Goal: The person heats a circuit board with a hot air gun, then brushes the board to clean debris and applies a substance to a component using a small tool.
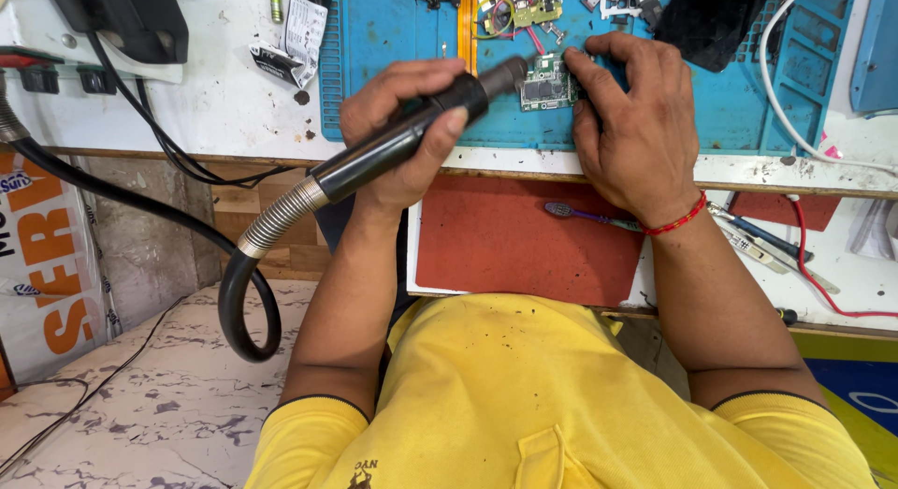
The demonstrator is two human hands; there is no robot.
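Yellow cloth of the person's shirt fills the bottom of the view, nearest to the camera, and both bare forearms go up from it toward the tabletop. The left hand has its grip closed firmly around a black hot-air handpiece, fingers wrapped over the top and the thumb pressed on the side. The nozzle of this tool points up and to the right, and its tip is just beside a small green circuit board. A ribbed metal hose leaves the back end of the handpiece and joins a black hose that curves down below the edge of the tabletop. The right hand lies flat on a blue work mat, its grip loose and clamped on nothing; the fingertips press on the right edge of the circuit board and hold it on the mat. A red thread band goes around the right wrist. Under this wrist a purple toothbrush rests on a red pad. Near the far edge of the mat are small loose parts and coloured wires.
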